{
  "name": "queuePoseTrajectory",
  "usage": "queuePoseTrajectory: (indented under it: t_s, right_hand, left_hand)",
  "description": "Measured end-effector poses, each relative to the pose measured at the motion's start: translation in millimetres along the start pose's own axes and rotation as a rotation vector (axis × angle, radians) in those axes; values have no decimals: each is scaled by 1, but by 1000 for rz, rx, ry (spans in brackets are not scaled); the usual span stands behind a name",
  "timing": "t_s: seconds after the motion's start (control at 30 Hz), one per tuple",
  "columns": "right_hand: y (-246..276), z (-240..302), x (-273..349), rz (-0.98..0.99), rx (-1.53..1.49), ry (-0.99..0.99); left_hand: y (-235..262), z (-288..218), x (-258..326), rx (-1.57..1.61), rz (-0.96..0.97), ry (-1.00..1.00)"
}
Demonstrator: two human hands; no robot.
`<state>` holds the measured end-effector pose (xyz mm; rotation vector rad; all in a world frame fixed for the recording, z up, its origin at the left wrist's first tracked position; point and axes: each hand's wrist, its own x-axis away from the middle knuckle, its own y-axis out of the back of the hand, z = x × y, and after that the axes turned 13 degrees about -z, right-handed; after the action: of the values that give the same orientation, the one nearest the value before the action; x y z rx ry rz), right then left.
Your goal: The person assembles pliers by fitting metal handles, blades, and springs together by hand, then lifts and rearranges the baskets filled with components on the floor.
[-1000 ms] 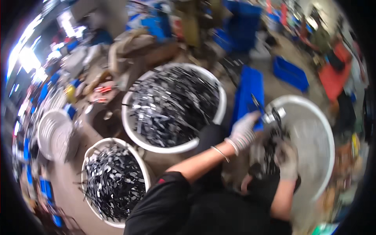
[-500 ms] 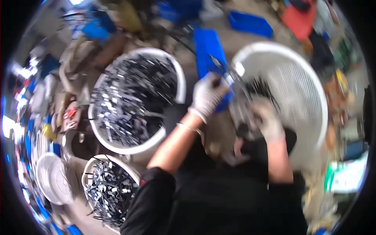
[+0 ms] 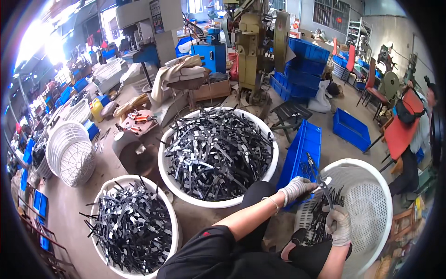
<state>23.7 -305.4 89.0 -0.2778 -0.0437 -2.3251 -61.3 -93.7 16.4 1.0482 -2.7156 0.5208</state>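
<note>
Just beyond left hand [image 3: 296, 189], grip unclear, blue crate [image 3: 301, 146]; right hand [image 3: 339, 224] clasps dark tool [image 3: 330, 196] near white basket [image 3: 367, 204].

At lower right, the gloves [image 3: 339, 228] look like ribbed, matt knitted cloth, and the bracelet [image 3: 277, 208] has a metallic sheen. The held tool [image 3: 329, 196] shows a smooth, dark grey handle. In the middle, the heaped pieces [image 3: 218, 158] mix matt black with shiny, metal-looking flats; their tub [image 3: 218, 203] has a smooth, white plastic rim. The lower-right basket [image 3: 367, 197] is perforated plastic, the blue tray [image 3: 351, 130] smooth plastic, the floor [image 3: 341, 100] dull concrete.
</note>
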Motion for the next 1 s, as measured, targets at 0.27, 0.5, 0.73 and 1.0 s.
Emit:
queuePoseTrajectory:
  t_s: [0.27,0.5,0.73,1.0]
  right_hand:
    - [-7,4,1,-198,-57,-2]
    - [-45,36,-43,84,260,420]
    - [30,-36,-153,-450,383,196]
    - [10,-105,-280,-446,923,448]
  left_hand:
    - [-26,-9,42,-962,-65,-854]
    - [-23,5,-21,-176,-469,-1115]
    - [-1,15,-66,719,-468,-217]
    - [18,13,-57,838,-503,-119]
